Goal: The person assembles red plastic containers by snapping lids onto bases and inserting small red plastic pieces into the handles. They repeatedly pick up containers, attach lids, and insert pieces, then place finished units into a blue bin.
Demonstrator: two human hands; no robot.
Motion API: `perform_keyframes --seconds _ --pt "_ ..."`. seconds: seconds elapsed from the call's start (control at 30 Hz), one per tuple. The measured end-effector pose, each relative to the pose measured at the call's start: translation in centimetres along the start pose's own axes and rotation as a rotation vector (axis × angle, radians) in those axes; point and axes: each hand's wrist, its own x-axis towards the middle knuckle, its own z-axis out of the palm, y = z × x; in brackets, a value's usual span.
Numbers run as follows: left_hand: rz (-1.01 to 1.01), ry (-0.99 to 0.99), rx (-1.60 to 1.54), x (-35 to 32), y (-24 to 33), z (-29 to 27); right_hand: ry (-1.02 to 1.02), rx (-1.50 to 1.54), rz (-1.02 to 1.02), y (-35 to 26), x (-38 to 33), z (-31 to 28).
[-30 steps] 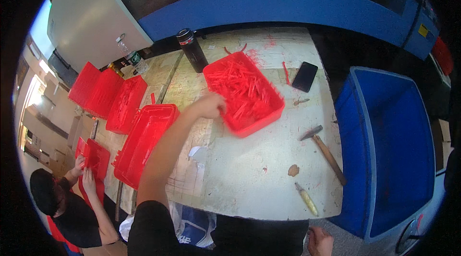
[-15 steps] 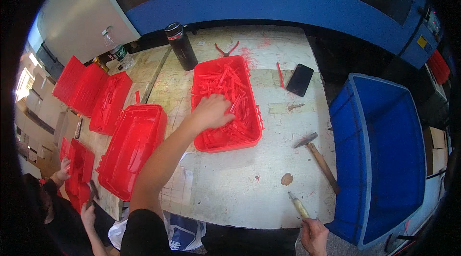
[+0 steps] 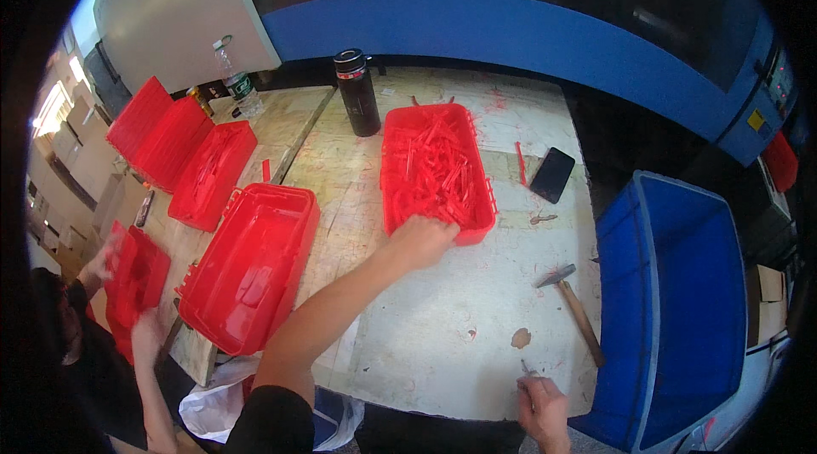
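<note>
My left hand (image 3: 424,241) is closed at the near rim of a red plastic box (image 3: 388,217), its fingers curled over the edge and partly hidden. The box holds a heap of thin red plastic strips (image 3: 434,163). Low on the right, my right hand (image 3: 542,410) is closed round a slim knife-like tool (image 3: 527,368). Only the tool's thin metal tip shows past the fingers; its pale yellow handle is covered.
Left of my forearm lies an open red case half (image 3: 191,311). A black flask (image 3: 362,103) stands behind. A phone (image 3: 552,175), a hammer (image 3: 581,318) and a big blue bin (image 3: 625,301) are on the right. A co-worker's hands (image 3: 146,336) handle another red case (image 3: 136,284).
My left hand has come out of the strips to the near rim. The box sits farther back, covering more of the pliers. The view has shifted; my right hand now covers the tool's handle.
</note>
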Motion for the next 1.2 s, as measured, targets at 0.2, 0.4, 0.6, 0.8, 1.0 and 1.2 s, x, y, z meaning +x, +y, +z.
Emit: perform_keyframes --seconds 0.2,0.4,0.6,0.8,1.0,1.2 --pt "-0.043 0.11 0.015 1.1 0.7 -1.2 -0.011 -0.057 -0.013 -1.0 -3.8 -0.1" --pt "0.085 0.39 -0.477 -4.3 11.5 0.0 0.188 -0.293 0.012 -0.4 -4.3 -3.5" --pt "0.245 0.254 -0.678 -9.4 19.8 2.6 0.578 -0.37 -0.109 -1.1 -5.1 -6.0" --pt "-0.287 -0.285 -1.025 -15.6 25.2 4.2 0.347 -0.211 0.047 -0.7 -9.6 -6.2" --pt "-0.033 -0.374 -1.088 -22.5 30.6 5.5 0.286 -0.045 0.175 0.0 -12.2 -6.0" --pt "0.064 -0.374 -1.088 -23.8 31.4 5.2 0.359 0.894 0.322 2.1 -7.5 -13.6"
